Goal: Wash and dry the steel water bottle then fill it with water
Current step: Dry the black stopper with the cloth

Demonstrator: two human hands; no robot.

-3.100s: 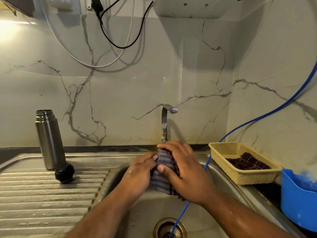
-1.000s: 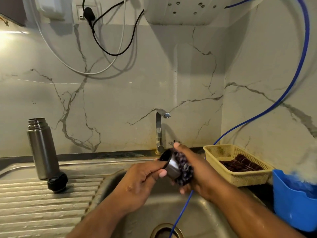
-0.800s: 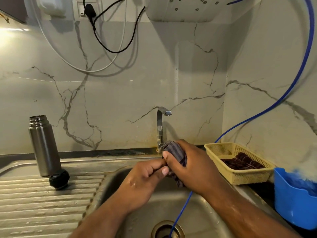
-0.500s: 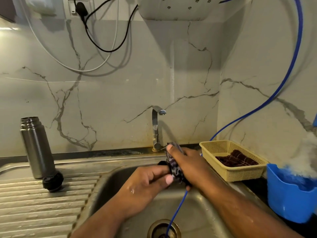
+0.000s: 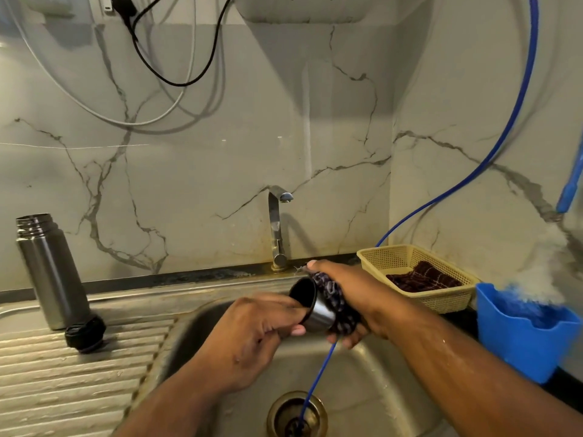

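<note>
Gripping the steel cup over the sink, the left hand steadies it while the right hand clamps a cloth round it. The steel water bottle stands upright at the drainboard's back-left corner, nearer the left hand.

Silver bottle — yellow basket, blue tub

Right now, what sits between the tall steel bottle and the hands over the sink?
In the head view, a black cap lies on the ribbed drainboard, close beside the bottle.
</note>
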